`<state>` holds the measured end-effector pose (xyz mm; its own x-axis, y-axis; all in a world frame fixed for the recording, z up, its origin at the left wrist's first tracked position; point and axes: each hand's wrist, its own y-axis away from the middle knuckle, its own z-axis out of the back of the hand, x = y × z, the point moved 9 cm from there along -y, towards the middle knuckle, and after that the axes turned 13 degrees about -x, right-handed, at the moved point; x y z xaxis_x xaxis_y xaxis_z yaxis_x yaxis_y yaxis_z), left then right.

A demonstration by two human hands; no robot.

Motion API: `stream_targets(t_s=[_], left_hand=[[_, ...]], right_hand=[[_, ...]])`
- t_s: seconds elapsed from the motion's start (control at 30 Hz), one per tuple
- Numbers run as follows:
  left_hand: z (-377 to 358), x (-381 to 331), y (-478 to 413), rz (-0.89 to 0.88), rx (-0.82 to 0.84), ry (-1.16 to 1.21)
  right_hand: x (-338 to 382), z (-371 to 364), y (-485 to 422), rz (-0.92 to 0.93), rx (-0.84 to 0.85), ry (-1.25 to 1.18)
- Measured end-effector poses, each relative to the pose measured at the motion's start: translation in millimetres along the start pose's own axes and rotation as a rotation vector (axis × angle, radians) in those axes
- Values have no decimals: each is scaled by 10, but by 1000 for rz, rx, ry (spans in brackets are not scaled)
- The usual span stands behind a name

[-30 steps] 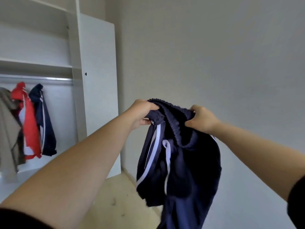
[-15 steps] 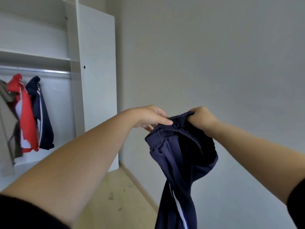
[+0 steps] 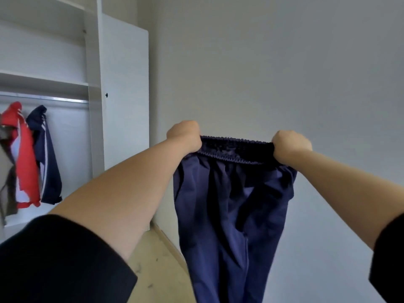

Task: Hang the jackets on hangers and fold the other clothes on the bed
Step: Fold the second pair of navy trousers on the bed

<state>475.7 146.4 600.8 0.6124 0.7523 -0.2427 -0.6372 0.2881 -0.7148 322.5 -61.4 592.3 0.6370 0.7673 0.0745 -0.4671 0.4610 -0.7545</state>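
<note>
Both grips are closed tight on the trousers (image 3: 231, 204). The left grip (image 3: 184, 136) fists one end of the elastic waistband (image 3: 236, 150) and the right grip (image 3: 291, 147) fists the other, so the band runs taut and nearly level between them. The trousers hang in the air in front of the wall (image 3: 284, 62), and their legs drop past the bottom edge of the view above the floor (image 3: 157, 270). The bed is not in view.

This looks like the start of a fold: the trousers are held up by the waist so they fall straight. A red jacket (image 3: 26, 160) and a navy jacket (image 3: 49, 162) hang from the rail (image 3: 43, 99) in the wardrobe (image 3: 124, 95) on the left, so at least part of the hanging appears to be done. The next move probably calls for bringing one leg over the other, then turning to the bed and laying the trousers flat with the waistband kept square. The cloth looks thin and smooth, so it may slip out of line as it goes down.

Both arms reach forward, almost straight, with the grips set apart by the width of the waist. The backs of the hands face the camera and the knuckles are up. The fingertips are hidden behind the band. A dark sleeve (image 3: 54, 259) covers the left upper arm.
</note>
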Motion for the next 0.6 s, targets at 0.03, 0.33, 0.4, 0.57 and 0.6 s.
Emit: stream_targets(t_s=[0.03,0.33,0.4,0.57,0.6], left_hand=[[42,0,-44,11,-20,-8],[-341,94,2,28,299,62],[-301,129,-14,12,225,108],[-475,26,248,-13,529,368],[-455,35,260,40,531,492]], right_hand=[[-60,105,-59,-28,-83,-37],[-396,71,-131,-193,30,-185],[-419,25,-101,-202,64,-210],[-574,-166,-16,-394,177,-424],[-624,-231,-31,-420,180,-498]])
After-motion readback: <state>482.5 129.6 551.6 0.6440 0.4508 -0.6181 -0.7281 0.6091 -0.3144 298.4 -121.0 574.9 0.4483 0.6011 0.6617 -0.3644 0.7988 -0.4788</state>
